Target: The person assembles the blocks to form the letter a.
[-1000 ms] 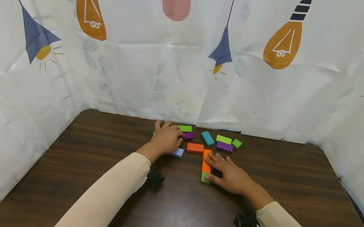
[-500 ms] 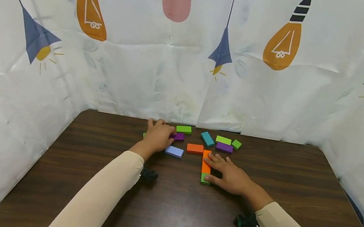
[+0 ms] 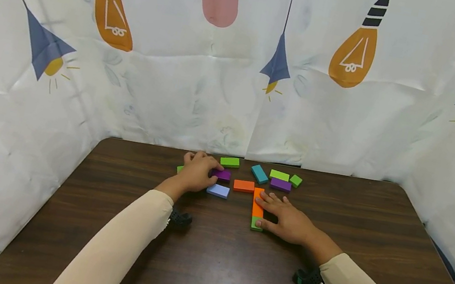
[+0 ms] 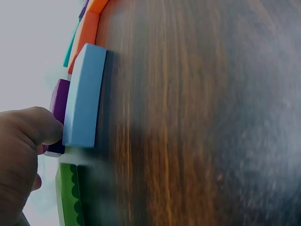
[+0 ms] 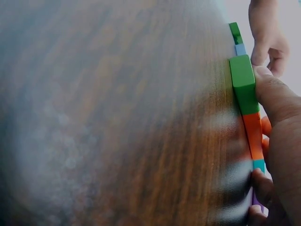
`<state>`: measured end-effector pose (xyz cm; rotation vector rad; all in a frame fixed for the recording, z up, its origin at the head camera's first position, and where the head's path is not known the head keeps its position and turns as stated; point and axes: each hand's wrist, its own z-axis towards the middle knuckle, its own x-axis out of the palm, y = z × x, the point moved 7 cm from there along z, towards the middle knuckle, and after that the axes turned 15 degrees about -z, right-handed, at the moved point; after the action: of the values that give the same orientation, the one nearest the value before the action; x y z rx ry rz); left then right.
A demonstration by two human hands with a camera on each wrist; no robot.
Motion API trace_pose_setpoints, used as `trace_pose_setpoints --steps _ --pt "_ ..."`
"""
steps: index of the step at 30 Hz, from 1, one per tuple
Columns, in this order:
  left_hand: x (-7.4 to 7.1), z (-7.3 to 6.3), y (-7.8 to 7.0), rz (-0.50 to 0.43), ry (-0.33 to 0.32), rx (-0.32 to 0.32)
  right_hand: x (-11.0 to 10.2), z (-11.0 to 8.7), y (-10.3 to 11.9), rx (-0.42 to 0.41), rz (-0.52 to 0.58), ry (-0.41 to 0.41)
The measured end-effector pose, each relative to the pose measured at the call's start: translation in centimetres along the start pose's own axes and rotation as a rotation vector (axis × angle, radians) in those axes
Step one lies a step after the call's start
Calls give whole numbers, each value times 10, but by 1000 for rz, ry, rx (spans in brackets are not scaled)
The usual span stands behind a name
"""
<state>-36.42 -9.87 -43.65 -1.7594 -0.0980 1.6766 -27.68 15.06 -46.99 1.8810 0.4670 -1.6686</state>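
Observation:
At the back of the table my left hand [image 3: 196, 173] pinches a purple block [image 3: 221, 175] between thumb and fingers. Close in front of it lies a light blue block [image 4: 85, 96], and a green block with a scalloped edge [image 4: 70, 195] is partly hidden beside that hand. My right hand [image 3: 289, 220] rests over a long orange block [image 3: 258, 203], fingers extended. Its thumb touches a green block [image 5: 243, 82] that adjoins the orange one's near end. A second orange block [image 3: 243, 186] lies crosswise between the hands.
Behind are a green block [image 3: 230, 162], a teal block [image 3: 259, 173], a yellow-green block [image 3: 279, 175], a second purple block [image 3: 281, 185] and a small green block [image 3: 296, 180]. A printed white curtain [image 3: 162, 95] hangs along the back edge of the brown table [image 3: 222, 273].
The left hand has moved left with the purple block, then slightly nearer, bringing the block behind the light blue one. The light blue block is more exposed. My right hand stays put.

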Motion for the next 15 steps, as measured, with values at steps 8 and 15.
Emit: trace_pose_setpoints --steps 8,15 --pt "1 -1 -9 -34 23 -5 0 0 1 -1 7 0" --pt "4 2 -8 -56 76 -48 1 0 0 11 6 4"
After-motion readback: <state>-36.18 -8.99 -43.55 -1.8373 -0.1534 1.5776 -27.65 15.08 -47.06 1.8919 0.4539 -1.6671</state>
